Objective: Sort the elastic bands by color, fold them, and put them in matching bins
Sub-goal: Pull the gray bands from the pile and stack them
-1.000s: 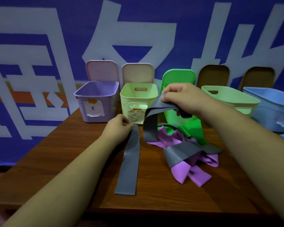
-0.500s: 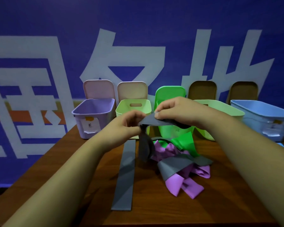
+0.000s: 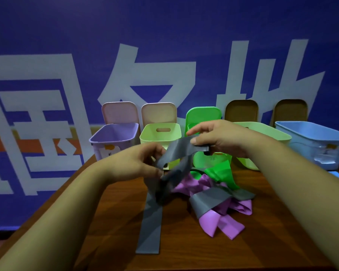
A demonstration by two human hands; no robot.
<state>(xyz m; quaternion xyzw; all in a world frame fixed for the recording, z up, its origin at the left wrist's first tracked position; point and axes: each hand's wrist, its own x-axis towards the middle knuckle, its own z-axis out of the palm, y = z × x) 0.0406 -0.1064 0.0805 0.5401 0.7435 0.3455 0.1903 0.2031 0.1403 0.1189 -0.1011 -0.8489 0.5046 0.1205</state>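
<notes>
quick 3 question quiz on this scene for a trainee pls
1. True or false: the left hand and the right hand both hold the grey band up off the table.
2. What colour is the leftmost bin in the row? A purple, B blue, C brown.
3. Fill in: the loose pile on the table holds grey, purple and ____ bands.

Key: 1 true; 2 A; 3 green.
</notes>
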